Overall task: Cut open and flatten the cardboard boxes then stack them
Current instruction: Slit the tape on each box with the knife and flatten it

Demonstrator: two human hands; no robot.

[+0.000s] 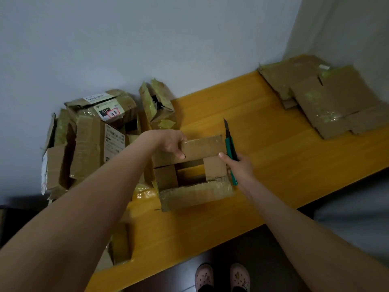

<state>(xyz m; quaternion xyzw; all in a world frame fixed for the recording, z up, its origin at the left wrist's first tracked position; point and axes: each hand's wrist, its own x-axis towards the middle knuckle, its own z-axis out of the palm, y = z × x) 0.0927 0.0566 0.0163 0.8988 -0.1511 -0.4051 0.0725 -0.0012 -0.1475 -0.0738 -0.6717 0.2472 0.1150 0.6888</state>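
- Cardboard box (195,196) stands on the yellow desk (273,157), just in front of the person, with its top open and all four flaps raised or spread; brown tape covers the near flap.
- Left hand (169,144) grips the far flap of the box at its left corner, the fingers curled over the flap's top edge and the thumb pressed on its near face.
- Right hand (239,167) holds a green utility knife (229,144), the fingers closed round its handle; the dark blade is out and points away from the person, just beside the box's right side. The thumb tip touches the far flap's right corner.
- Pile of taped, unflattened boxes (94,131) sits against the wall at the desk's left end.
- Stack of flattened cardboard (328,102) lies at the far right corner, well apart from the box.
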